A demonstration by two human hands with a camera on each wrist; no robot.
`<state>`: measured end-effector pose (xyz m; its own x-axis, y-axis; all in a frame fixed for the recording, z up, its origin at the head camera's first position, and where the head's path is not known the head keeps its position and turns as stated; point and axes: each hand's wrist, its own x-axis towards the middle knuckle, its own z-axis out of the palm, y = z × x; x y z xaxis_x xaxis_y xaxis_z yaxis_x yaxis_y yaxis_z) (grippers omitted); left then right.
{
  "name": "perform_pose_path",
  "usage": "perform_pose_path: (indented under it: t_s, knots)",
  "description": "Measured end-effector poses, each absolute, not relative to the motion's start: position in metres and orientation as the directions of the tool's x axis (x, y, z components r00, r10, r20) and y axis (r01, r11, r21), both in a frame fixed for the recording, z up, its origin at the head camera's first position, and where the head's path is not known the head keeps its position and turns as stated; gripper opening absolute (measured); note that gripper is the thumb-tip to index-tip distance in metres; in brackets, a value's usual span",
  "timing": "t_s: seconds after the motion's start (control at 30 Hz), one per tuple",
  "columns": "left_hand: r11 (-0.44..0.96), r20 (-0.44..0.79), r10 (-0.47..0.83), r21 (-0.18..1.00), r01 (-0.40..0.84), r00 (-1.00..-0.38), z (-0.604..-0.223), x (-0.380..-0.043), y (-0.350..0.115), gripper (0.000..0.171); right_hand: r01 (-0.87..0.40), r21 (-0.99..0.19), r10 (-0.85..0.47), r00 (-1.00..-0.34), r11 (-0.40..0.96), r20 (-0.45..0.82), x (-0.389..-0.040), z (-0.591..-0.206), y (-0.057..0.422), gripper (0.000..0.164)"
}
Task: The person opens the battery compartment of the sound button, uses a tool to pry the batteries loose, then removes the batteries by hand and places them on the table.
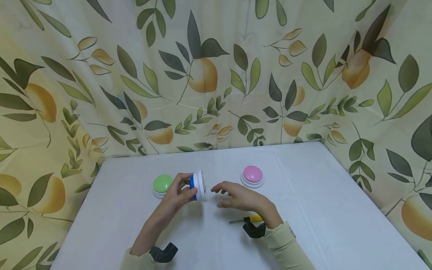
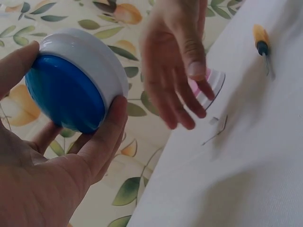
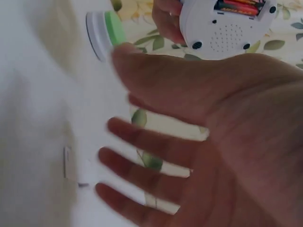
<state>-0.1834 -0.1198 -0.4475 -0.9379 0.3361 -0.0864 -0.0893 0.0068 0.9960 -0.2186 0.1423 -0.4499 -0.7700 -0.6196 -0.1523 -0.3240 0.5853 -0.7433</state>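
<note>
My left hand [image 1: 179, 193] grips a round push button with a blue dome [image 2: 66, 92] and white base, tipped on its side above the table. Its underside faces right, and in the right wrist view red batteries [image 3: 239, 7] show in an uncovered compartment beside speaker holes. Facing that underside, my right hand [image 1: 241, 197] hovers with fingers spread and nothing in them. Below the right hand lies a screwdriver [image 2: 262, 42] with a yellow and black handle. A small flat white piece [image 3: 68, 162] rests on the table near the right fingers.
A green-domed button [image 1: 162, 183] stands just behind the left hand, and a pink-domed one [image 1: 252, 175] is behind the right. Both sit on the white-covered table [image 1: 303, 225]. A fruit-and-leaf patterned curtain [image 1: 229, 108] hangs along the back and sides.
</note>
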Motion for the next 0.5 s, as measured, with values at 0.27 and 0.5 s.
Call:
perform_pose_path:
  t_s: [0.27, 0.5]
  knots:
    - [0.013, -0.071, 0.34, 0.997, -0.07, -0.938, -0.445, -0.182, -0.125, 0.055, -0.315, -0.646, -0.59, -0.763, 0.695, -0.264, -0.215, -0.449, 0.14, 0.039]
    - [-0.02, -0.058, 0.372, 0.997, -0.071, -0.926, -0.45, -0.184, -0.123, 0.051, -0.376, -0.461, -0.519, -0.822, 0.804, -0.235, -0.209, -0.461, 0.135, 0.024]
